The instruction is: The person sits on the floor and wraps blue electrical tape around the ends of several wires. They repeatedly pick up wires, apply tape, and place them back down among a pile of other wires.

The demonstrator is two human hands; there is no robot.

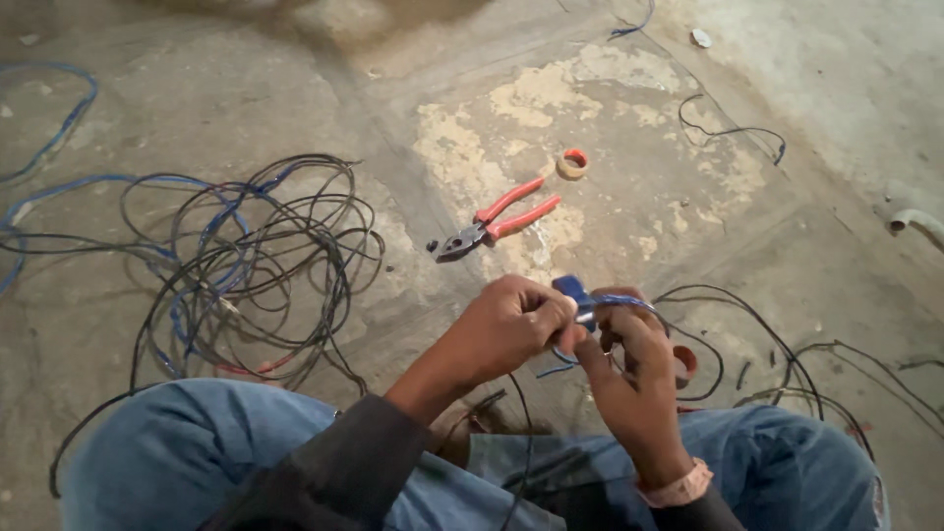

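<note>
Sitting on a bare concrete floor [688, 226] w/ knees drawn up in blue jeans [187, 442], I work a blue wire [615, 301] between both hands, near-centre of the scene. My left hand [511, 329] is curled shut, thumb and fingers pinching the wire plus a small blue piece [570, 287] at its far end; my right hand [634, 379] is closed round the same wire from the right, fingers bent over it, a pale band [678, 487] on that wrist. The two hands touch at the fingertips. How tight either pinch is, can't tell.

Far of the hands, well apart, lie red-handled pliers [497, 221], jaws pointing left and near, handles running far-right. Just beyond them sits a small roll of tape [572, 163] w/ a red core. A 2nd reddish roll [685, 364] shows just right of my right hand, partly hidden by it.

At left, a big tangle of black and blue wire [256, 265] sprawls on the floor, one black strand looping near to my left knee. More black wire [787, 364] trails off at right, and a short black piece [733, 133] lies far-right. A pale pipe end [914, 221] pokes in at the right edge.
</note>
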